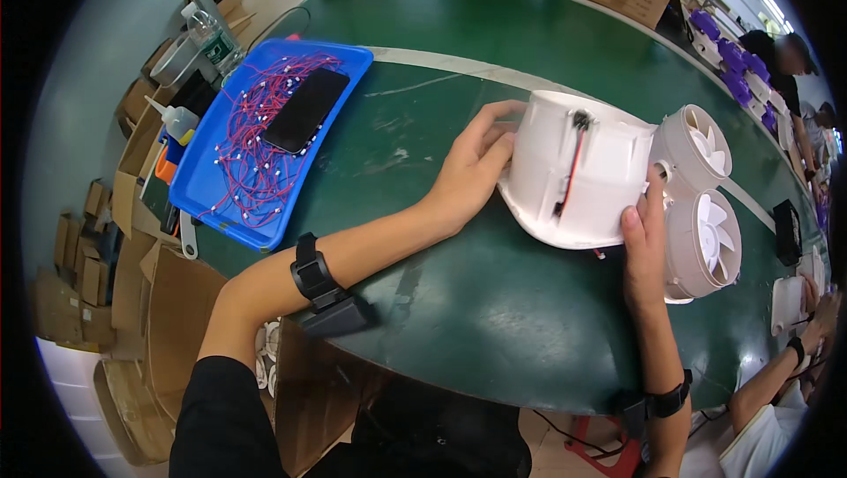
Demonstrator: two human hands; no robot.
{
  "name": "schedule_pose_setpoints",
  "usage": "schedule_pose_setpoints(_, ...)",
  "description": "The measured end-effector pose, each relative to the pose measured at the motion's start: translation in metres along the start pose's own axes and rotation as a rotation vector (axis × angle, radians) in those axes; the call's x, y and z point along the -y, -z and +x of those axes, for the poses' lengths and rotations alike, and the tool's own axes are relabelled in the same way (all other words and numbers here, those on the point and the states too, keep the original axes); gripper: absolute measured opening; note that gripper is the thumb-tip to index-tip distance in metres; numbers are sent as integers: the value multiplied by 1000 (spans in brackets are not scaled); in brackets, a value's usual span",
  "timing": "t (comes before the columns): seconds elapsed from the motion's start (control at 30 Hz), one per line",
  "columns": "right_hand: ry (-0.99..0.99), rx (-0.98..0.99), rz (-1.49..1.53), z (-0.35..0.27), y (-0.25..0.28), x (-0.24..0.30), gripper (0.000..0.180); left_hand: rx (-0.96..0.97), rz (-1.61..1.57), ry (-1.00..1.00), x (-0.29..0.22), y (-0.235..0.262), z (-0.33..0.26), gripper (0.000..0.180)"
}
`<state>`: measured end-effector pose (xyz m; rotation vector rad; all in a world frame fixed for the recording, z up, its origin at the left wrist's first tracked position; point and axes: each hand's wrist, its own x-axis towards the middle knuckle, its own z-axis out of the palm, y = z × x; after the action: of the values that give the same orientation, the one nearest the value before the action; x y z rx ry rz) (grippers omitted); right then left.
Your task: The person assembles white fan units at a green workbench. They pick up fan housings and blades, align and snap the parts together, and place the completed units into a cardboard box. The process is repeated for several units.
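Note:
Between my hands is a white, round plastic fan housing [547,174], tilted above the green table. A thin red and black cable runs down its side between two small dark parts. My left hand [481,160] grips the housing's left side, its fingers partly hidden behind the wall. My right hand [644,235] is closed on the right side, thumb on the near face. A short wire end pokes out below the lower rim. Just right of my right hand stand two more white fan units, an upper one [697,145] and a lower one [708,244], with blades showing.
On the green table's [415,15] left lies a blue tray [231,229] of red-wired cables [243,160] with a black phone [306,110] on them. A bottle [212,37] stands behind the tray. Cardboard boxes [181,302] fill the left side. Other people work at the right.

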<state>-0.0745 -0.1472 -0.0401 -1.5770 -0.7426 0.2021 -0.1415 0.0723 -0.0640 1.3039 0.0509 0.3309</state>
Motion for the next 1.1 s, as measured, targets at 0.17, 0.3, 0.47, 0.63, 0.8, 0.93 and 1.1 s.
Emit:
schedule_pose_setpoints(0.17, 63, 5, 21, 1, 1, -5, 77, 184, -123, -50, -1, 2, 1, 63)
schedule_pose_setpoints(0.3, 94, 4, 15, 4, 1, -3, 77, 326, 67, -189, -4, 4, -4, 77)
schedule_pose_setpoints(0.47, 88, 7, 43, 2, 2, -2, 75, 313, 63, -142, -12, -6, -6, 90)
schedule_pose_setpoints(0.63, 88, 53, -3, 3, -1, -1, 66, 254, 201, -261, -6, 0, -5, 105)
schedule_pose_setpoints(0.8, 71, -80, -235, 3, 6, -10, 51, 52, 567, -304, -12, -7, -2, 105)
schedule_pose_setpoints(0.93, 62, -104, -21, 2, 14, -12, 28, -144, 673, -312, -14, -3, 2, 90)
schedule_pose_setpoints(1.1, -165, 418, 82, -7, 4, 3, 16, -169, 753, -353, -7, -3, 1, 51)
